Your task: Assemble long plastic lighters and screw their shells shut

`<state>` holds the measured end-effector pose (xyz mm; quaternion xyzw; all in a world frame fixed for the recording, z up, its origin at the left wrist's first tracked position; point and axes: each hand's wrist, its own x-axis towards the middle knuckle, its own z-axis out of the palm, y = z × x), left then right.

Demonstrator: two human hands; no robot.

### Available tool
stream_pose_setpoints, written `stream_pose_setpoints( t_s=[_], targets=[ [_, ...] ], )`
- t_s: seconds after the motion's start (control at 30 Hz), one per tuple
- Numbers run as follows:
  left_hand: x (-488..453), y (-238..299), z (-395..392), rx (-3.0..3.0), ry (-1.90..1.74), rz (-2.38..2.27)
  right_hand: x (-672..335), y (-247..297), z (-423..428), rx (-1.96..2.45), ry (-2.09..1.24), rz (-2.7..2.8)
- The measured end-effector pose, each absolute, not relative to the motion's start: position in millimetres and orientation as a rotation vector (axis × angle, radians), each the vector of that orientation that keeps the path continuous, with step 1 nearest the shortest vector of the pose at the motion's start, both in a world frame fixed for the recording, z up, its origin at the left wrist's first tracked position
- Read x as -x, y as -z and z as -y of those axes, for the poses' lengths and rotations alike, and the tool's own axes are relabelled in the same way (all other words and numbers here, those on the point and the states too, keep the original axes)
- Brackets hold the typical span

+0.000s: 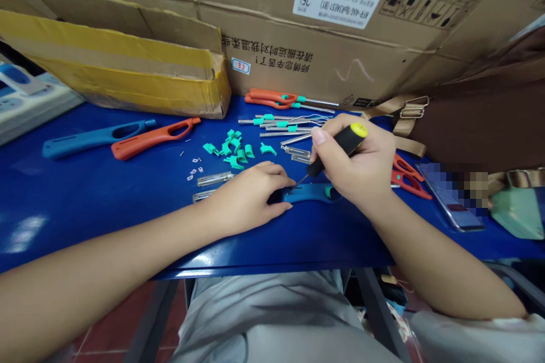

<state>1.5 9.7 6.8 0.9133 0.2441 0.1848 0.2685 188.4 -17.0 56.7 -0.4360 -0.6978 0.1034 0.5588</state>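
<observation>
My left hand point(251, 198) is closed around one end of a blue lighter body point(309, 193), which lies flat near the table's front edge. In my right hand point(361, 164) is a screwdriver point(340, 150) with a black handle and yellow end cap, tilted down to the left. Its thin tip meets the blue body just beside my left fingers. A bit of green plastic shows in the body's right-hand opening. Clear lighter tanks point(214, 179) lie behind my left wrist, and more clear tanks point(297, 153) lie left of my right fingers.
Several green plastic pieces point(232, 144), metal tubes point(283, 124) and small white bits point(196, 170) lie beyond my hands. Blue point(93, 138) and orange point(153, 138) lighter shells lie left. Cardboard boxes point(264, 39) stand behind; scissors point(411, 178) and a phone point(453, 198) lie right.
</observation>
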Motion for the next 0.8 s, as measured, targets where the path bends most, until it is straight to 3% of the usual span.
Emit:
stream_pose_setpoints(
  t_s=[0.27,0.5,0.73,0.8],
  targets=[
    [-1,-6,-10,-2.47,-0.487,-0.664,-188,-48,16,0.958,-0.213,1.714],
    [-2,-7,-10,-2.462,-0.494,-0.657,-209,-66,18,0.86,-0.507,2.022],
    [-1,-5,-11,-2.473,-0.496,-0.65,-211,-64,12,0.818,0.101,2.043],
    [-2,-5,-11,-2.472,-0.492,-0.651,-213,-62,13,0.823,0.108,2.078]
  ],
)
